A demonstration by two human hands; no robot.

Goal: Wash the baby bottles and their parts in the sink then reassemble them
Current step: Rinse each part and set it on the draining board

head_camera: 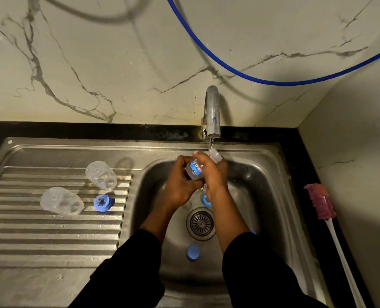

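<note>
A clear baby bottle (pixel 196 171) with a blue print is tilted under the running tap (pixel 211 114), its mouth up in the stream. My left hand (pixel 180 181) grips its lower end and my right hand (pixel 211 172) wraps round its middle. On the ribbed drainboard (pixel 51 230) lie two clear caps, one at the back (pixel 101 175) and one nearer the left (pixel 61 200), with a blue ring and teat (pixel 103 202) between them. In the sink basin (pixel 240 174) I see a blue ring (pixel 206 200) below my right wrist and a blue part (pixel 192 252) near the drain (pixel 200 223).
A bottle brush (pixel 320 201) with a pink head and white handle lies on the black counter right of the sink. A blue hose (pixel 229 67) hangs across the marble wall. A bit of blue (pixel 252 230) shows beside my right forearm.
</note>
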